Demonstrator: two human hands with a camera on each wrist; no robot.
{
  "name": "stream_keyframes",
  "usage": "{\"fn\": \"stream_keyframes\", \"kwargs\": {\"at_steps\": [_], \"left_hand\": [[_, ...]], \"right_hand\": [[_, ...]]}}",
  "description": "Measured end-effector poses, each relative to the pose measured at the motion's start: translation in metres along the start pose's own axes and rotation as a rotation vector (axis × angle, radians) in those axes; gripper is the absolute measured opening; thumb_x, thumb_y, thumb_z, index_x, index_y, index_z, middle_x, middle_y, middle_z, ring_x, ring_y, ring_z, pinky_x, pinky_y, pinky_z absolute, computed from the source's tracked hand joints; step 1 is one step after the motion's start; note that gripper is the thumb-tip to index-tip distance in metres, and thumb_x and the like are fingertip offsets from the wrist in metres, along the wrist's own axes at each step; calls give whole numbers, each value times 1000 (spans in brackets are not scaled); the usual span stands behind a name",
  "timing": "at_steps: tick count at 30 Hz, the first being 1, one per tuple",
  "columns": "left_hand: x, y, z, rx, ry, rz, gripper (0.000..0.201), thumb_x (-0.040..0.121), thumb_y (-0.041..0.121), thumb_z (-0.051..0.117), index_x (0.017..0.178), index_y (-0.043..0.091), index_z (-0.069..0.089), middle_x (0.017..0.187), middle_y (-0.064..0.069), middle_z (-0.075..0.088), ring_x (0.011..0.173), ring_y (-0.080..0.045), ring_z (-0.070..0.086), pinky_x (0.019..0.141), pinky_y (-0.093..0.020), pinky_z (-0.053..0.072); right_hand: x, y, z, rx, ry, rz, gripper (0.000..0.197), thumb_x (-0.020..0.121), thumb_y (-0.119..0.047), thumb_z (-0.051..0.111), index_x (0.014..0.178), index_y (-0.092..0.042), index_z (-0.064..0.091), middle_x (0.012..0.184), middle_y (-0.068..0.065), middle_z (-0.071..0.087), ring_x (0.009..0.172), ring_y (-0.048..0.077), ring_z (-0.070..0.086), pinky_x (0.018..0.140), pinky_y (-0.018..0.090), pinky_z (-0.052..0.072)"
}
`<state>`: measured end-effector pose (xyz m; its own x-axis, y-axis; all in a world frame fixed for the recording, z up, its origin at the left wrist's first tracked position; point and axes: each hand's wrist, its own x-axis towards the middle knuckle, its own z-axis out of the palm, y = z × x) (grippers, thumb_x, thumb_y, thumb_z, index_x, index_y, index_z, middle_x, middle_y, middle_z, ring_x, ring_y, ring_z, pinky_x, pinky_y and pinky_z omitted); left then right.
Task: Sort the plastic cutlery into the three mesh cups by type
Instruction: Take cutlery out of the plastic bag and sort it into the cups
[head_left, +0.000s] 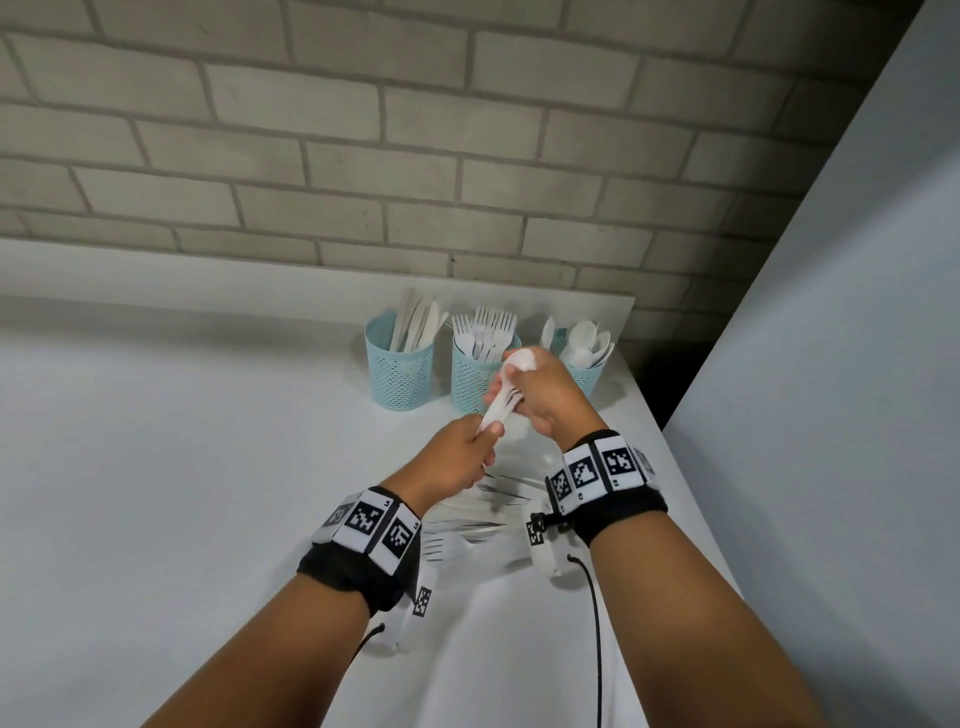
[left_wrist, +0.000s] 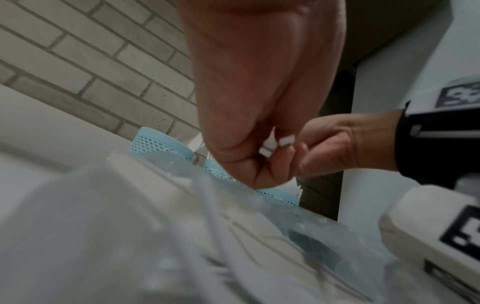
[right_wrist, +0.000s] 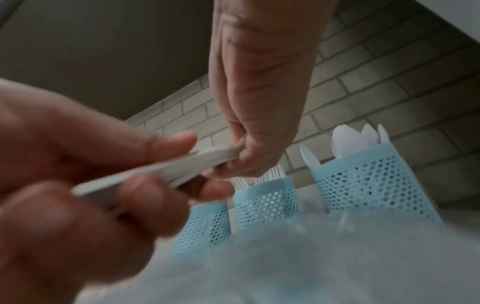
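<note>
Three blue mesh cups stand in a row at the back of the white table: the knife cup (head_left: 400, 371), the fork cup (head_left: 470, 384) and the spoon cup (head_left: 589, 374). Just in front of the fork cup, both hands hold one bundle of white plastic spoons (head_left: 501, 402). My left hand (head_left: 485, 439) pinches the handle ends (left_wrist: 275, 145). My right hand (head_left: 519, 395) grips the bundle higher up, near the bowls (head_left: 519, 358). In the right wrist view the bundle (right_wrist: 168, 170) runs from the left hand (right_wrist: 91, 174) up to the right hand (right_wrist: 259, 133).
Loose white cutlery in a clear plastic bag (head_left: 483, 512) lies on the table under my wrists. A brick wall (head_left: 415, 156) runs behind the cups. The table's right edge (head_left: 654, 410) is close to the spoon cup, beside a pale wall panel (head_left: 831, 364).
</note>
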<state>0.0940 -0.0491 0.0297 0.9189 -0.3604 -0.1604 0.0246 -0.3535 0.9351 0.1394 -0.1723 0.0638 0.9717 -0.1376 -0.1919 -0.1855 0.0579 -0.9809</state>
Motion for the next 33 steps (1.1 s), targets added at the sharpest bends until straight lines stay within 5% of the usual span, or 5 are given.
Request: {"fn": "stream_keyframes", "kwargs": {"at_steps": [13,22,26,29,33], "left_hand": [[-1,-20,-34,617,90,-183,15,80,33,68,69,34,58,112,-3,56,110,-27,50,98,-39,42],[-9,-16,-44,606,-44,-172,27,84,-6,50,90,12,69,123,-4,56,95,-19,54,60,-19,39],[-5,-17,-40,571,32,-200,38,87,-9,40,104,9,68,129,-7,55,109,-25,56,72,-24,43],[-4,-17,-36,571,53,-199,37,92,0,39,121,7,60,133,-8,53,119,-24,52,88,-26,43],[-7,-20,-35,561,81,-146,39,90,2,44,126,11,55,136,-6,50,123,-20,48,93,-22,37]], "right_hand": [[39,-35,-57,-122,754,-618,15,100,-7,32,107,-9,45,103,4,57,94,18,61,82,27,50],[51,-1,-51,-1162,488,-323,25,93,-9,46,115,-13,57,153,7,28,142,35,9,111,50,14],[40,-19,-40,-981,476,-550,24,87,-5,49,104,-16,62,128,5,54,116,21,45,99,34,35],[4,-37,-23,-656,53,-477,27,85,6,46,82,-10,68,75,-5,64,63,6,53,61,15,46],[-28,-25,-3,-1079,-650,70,16,86,-5,59,93,-14,71,88,-2,72,76,8,67,72,19,54]]}}
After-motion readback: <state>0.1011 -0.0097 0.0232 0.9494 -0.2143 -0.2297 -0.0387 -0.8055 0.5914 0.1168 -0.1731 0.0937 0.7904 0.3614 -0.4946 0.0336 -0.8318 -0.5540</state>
